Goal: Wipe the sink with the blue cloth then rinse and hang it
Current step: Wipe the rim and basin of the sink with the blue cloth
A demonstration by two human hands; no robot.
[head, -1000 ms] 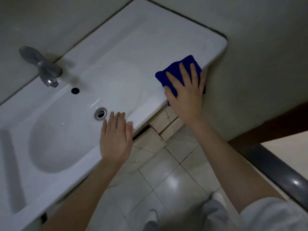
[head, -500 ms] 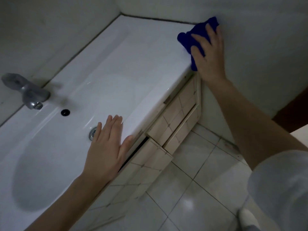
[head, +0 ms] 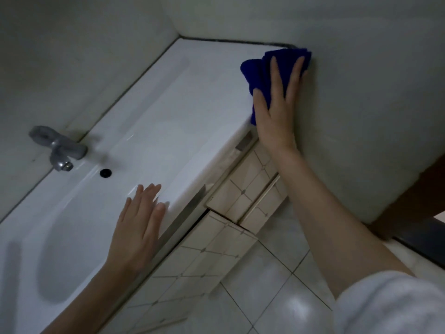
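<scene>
the right hand [head: 277, 112] lies flat on the blue cloth [head: 255, 71], fingers straight and spread, pressing it down rather than gripping it. a second ago the cloth sat at the front edge of the sink [head: 168, 112], on its flat right-hand end. now it has been pushed into the far right corner and is bunched against the side wall [head: 361, 92], where the dark seam runs. the left hand [head: 137, 227] has stayed put, fingers straight and close together, resting flat on the front rim beside the basin, holding nothing. so the right end looks covered, i'd say. the basin and the patch round the tap [head: 60, 148] seem still to come, with rinsing and hanging further off.
</scene>
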